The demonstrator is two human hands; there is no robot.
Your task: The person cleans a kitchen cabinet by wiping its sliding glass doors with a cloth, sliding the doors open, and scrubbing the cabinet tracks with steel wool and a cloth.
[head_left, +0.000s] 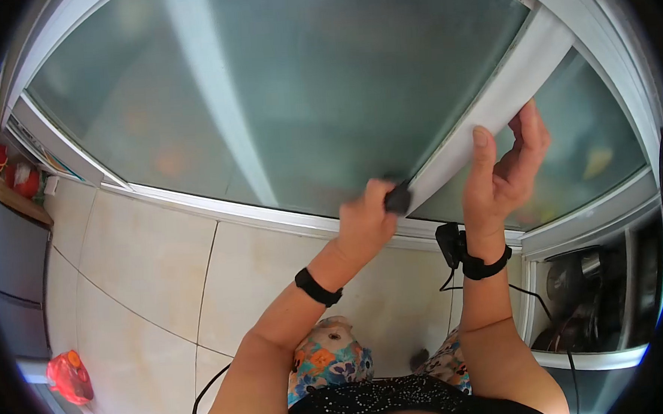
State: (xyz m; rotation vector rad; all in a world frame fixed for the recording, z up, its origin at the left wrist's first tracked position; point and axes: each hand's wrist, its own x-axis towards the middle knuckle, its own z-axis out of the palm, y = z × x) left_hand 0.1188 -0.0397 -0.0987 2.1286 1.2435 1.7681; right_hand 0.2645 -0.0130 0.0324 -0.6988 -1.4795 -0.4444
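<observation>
My left hand is closed around a small black thing, pressed to the lower end of a white door stile. Motion smears that thing, so I cannot tell its kind. Higher up on the same stile, my right hand rests at its right edge, thumb and fingers apart. Frosted glass panels lie on both sides of the stile. A black band circles my left wrist. Around my right wrist is another black band, with a small black device and a cable.
Below the glass runs a metal bottom track, beside the beige tiled floor. A red container with an orange cap stands at the lower left, near a grey cabinet. Dark shelves are at the right. Black cables hang beside both arms.
</observation>
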